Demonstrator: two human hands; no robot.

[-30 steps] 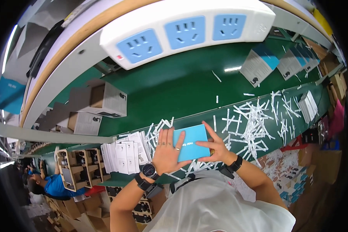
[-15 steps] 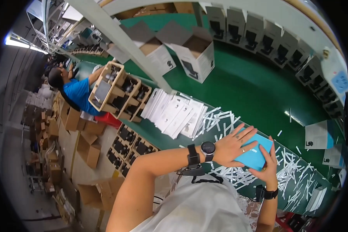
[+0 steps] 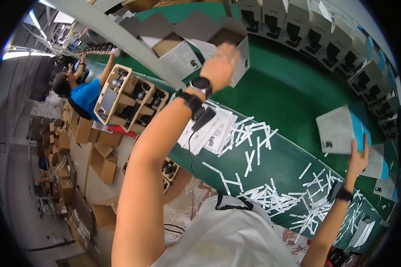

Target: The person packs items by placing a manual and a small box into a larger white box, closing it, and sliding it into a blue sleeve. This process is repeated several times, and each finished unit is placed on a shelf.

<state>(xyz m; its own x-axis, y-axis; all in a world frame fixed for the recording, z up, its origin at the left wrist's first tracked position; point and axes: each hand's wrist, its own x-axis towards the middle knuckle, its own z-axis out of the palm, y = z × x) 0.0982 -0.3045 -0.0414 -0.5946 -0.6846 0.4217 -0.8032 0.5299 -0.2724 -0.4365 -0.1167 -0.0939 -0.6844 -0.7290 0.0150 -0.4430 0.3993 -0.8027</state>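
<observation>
At the right, my right hand (image 3: 359, 153) is on the near blue side of a white-and-blue carton (image 3: 336, 129), thumb and fingers against it. The carton stands tilted on the green belt, its upper part smeared by motion. My left hand (image 3: 222, 64) reaches out, blurred, in front of an open-topped white carton (image 3: 241, 73) printed with a picture of a dark device. Its fingers are too smeared to read, and it hides part of that carton. Beside it stands another open white carton (image 3: 181, 60).
White paper strips (image 3: 272, 196) litter the green bench edge near me, beside a stack of leaflets (image 3: 216, 131). Moulded trays of dark parts (image 3: 131, 100) sit at the left, near a person in blue (image 3: 85, 93). Grey-white cartons (image 3: 294, 33) line the belt's far side.
My hands have parted. The carton, blue face up under both hands before, is now farther right with my right hand. My left hand has swung up and left to the open carton.
</observation>
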